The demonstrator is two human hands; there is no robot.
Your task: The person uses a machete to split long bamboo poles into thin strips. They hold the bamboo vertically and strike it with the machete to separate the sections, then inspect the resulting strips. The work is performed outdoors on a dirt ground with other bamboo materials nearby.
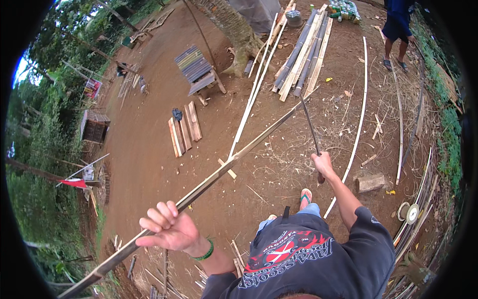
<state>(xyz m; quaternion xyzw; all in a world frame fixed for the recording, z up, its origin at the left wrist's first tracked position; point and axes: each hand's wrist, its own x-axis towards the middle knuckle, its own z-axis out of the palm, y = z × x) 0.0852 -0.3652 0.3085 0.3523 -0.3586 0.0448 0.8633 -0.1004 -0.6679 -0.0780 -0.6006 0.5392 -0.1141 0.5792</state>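
The fingers (161, 213) of the left hand (174, 233) are half extended, with narrow gaps between them; the thumb points outward on the opposite side of a long bamboo strip (234, 158). The strip passes at the hand, between the fingers and the thumb; whether it is clamped there cannot be told. The right hand (323, 164) is closed around the handle of a machete (310, 122), the fingers wrapped and the dark handle end projecting below the fist.

The bamboo strip runs diagonally from the lower left, past the left hand, to the upper centre, raised at the hand above the bare soil. The machete blade points up and away from the right hand; its tip region overlaps the strip near the far end. Contact between blade and strip cannot be confirmed.

A green bracelet (205, 250) encircles the left wrist. A sandal (305, 199) is visible on one foot, below the right hand. Ahead of the left hand, a short wooden slat (227, 169) lies on the soil. To the right are a long pale strip (364, 102), a short log (370, 183) and a cable spool (412, 213).

Farther out, bamboo poles and split lengths (304, 52) lie side by side near a tree trunk (224, 22). Several short planks (191, 122) lie to the left. Another person (397, 27) stands at the upper right.
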